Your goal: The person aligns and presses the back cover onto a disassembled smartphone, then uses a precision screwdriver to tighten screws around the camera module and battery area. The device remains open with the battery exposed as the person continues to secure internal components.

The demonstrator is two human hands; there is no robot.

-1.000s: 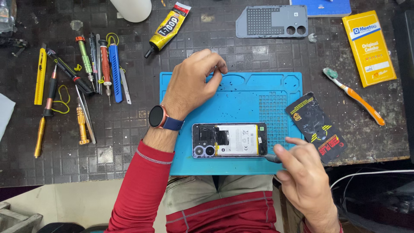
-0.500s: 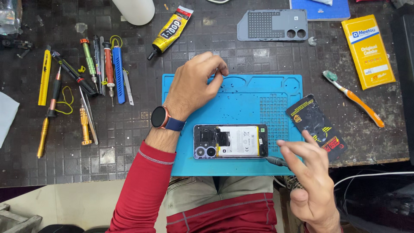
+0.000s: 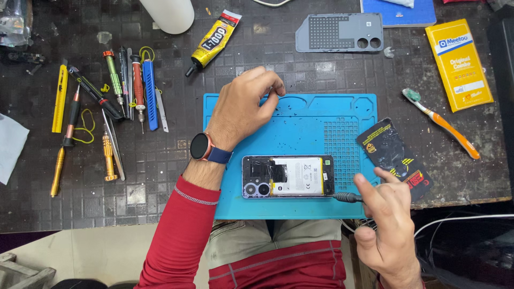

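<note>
Opened phone [image 3: 288, 176] lies back-up, battery exposed, on the near edge of the blue work mat [image 3: 316, 115], which serves as landmark. Left hand [image 3: 241, 109] rests on the far left part of the mat, well apart from the phone; its fingers [image 3: 274, 85] are curled, thumb and forefinger pressed together over the mat's far tray strip, and whether anything small sits between them cannot be told. Right hand [image 3: 388, 225] hangs just off the mat's near right corner, fingers pinching a dark cable plug [image 3: 348, 197] whose tip touches the phone's right end. Right of the mat: black packet [image 3: 393, 152], toothbrush [image 3: 439, 122], yellow packet [image 3: 459, 63]. Beyond the mat: grey back cover [image 3: 340, 32], glue tube [image 3: 214, 42]. Left of the mat on the dark surface [image 3: 160, 160]: a row of screwdrivers and pry tools [image 3: 126, 88]
</note>
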